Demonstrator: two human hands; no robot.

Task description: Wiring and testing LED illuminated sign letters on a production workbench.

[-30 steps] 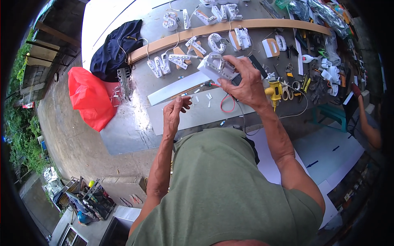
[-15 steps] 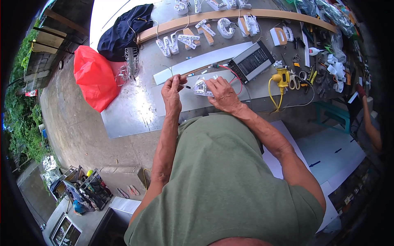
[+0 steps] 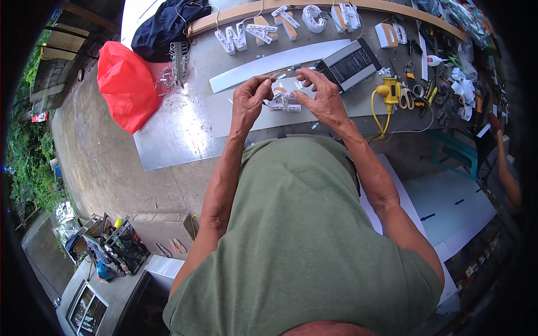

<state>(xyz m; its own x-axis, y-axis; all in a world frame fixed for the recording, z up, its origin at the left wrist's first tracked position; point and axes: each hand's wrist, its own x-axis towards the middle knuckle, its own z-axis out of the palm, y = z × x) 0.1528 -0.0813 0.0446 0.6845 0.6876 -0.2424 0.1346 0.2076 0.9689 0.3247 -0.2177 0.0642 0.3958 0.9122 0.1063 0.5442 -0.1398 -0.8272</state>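
Observation:
A small white channel letter (image 3: 287,105) with wires on it lies on the table between my hands. My left hand (image 3: 250,101) is closed in a pinch at its left side, on a thin cable whose light end shows above the fingertips. To the right, my right hand (image 3: 325,99) has its thumb and fingers apart, with nothing visible in them. Its thumb is close to the letter's right edge; whether it touches I cannot tell. Just beyond the right hand lies a grey and black power supply (image 3: 350,64).
Several white letters (image 3: 314,19) stand along a wooden strip (image 3: 252,21) at the back. A yellow socket block (image 3: 389,92), scissors (image 3: 407,99) and scattered tools lie right. A red bag (image 3: 126,87) hangs over the left edge. At far right, another person's arm (image 3: 504,162) shows.
My right hand has let go of the white letter and lifted to the right, its fingers spreading. My left hand has moved right, closer to the letter. The view has shifted slightly.

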